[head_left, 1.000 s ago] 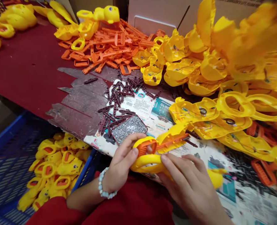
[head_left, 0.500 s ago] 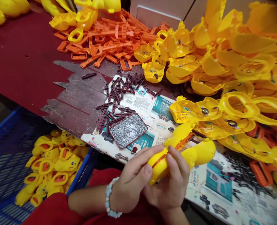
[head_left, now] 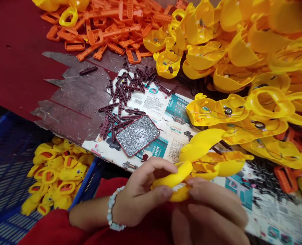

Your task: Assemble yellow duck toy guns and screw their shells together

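A yellow duck-shaped toy shell (head_left: pixel 202 146) is held over the cardboard, its two halves spread apart and wires showing inside the lower one. My left hand (head_left: pixel 140 194), with a beaded bracelet at the wrist, pinches the shell's ring-shaped end between thumb and fingers. My right hand (head_left: pixel 212 207) holds the same end from the right, fingertips at the lower half. Up and left of the shell lies a red-rimmed tray (head_left: pixel 138 135) full of small screws. Dark brown plastic strips (head_left: pixel 125 90) are scattered behind the tray.
Orange handle parts (head_left: pixel 102 30) are heaped at the back. Open yellow shells (head_left: pixel 217 110) with wires pile up along the right. A blue crate (head_left: pixel 2 136) of closed yellow toys (head_left: pixel 71 170) stands lower left. Small black pieces (head_left: pixel 265 187) lie at the right.
The toy's halves have parted, and the orange piece seen between them no longer shows. My right hand has moved right and turned, its back now facing up. The view has shifted slightly.
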Tool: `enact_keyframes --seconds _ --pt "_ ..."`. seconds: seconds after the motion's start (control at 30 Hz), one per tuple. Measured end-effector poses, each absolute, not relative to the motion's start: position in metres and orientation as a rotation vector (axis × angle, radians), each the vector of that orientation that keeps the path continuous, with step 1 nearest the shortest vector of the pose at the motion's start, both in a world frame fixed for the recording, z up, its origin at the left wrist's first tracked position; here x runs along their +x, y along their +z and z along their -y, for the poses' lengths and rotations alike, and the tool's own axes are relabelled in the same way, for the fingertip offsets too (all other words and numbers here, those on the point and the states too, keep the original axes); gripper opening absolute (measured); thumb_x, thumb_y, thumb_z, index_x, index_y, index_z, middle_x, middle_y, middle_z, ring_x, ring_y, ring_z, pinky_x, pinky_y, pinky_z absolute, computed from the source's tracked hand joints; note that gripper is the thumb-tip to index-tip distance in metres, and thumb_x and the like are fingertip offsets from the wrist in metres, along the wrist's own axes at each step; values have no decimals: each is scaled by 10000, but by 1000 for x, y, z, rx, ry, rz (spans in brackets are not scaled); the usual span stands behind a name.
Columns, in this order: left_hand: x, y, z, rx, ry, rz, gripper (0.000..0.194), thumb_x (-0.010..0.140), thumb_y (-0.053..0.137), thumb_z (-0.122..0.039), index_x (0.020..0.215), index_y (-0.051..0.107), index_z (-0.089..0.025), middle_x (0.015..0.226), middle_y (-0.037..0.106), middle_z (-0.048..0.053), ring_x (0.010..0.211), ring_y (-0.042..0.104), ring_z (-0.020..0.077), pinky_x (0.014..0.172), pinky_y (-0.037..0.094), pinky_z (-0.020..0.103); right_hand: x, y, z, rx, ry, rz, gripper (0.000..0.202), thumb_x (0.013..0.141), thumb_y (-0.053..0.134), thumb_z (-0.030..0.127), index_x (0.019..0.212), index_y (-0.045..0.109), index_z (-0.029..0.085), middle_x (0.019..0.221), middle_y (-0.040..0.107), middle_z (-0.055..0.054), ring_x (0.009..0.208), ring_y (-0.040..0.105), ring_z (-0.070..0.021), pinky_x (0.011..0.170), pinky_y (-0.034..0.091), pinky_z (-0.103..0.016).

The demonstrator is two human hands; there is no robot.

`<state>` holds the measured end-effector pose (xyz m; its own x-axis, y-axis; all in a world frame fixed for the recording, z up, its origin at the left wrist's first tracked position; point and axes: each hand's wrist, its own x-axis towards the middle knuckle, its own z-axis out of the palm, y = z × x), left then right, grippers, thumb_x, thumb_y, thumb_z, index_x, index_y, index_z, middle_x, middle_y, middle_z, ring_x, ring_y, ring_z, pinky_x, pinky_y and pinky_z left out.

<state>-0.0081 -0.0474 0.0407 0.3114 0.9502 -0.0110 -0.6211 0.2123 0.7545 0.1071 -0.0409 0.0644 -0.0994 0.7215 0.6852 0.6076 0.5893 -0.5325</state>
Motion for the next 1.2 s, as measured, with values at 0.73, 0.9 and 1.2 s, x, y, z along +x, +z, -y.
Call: enact_keyframes --seconds 0.73,0.9,1.2 --pt "-23 28 33 851 1273 -719 210 914 552 -246 1119 599 -256 1031 609 21 889 588 121 798 494 208 171 34 65 -1003 275 2683 415 1033 208 117 1004 621 132 1186 571 -38 1221 433 -266 1067 222 -473" --pt "-29 31 33 1162 1235 -827 250 917 542 -246 1157 610 -235 1117 623 56 1061 559 189 945 447 285 182 84 47 -968 192 2709 343 1013 272 126 1149 575 212 1103 599 -25 938 545 -221 931 346 -416" --pt "-32 37 34 1288 1213 -786 254 929 509 -219 1165 603 -222 1101 629 62 1055 555 198 927 444 298 159 81 17 -1059 244 2568 206 989 512 350 926 522 154 837 564 -20 741 492 -198 733 363 -339"
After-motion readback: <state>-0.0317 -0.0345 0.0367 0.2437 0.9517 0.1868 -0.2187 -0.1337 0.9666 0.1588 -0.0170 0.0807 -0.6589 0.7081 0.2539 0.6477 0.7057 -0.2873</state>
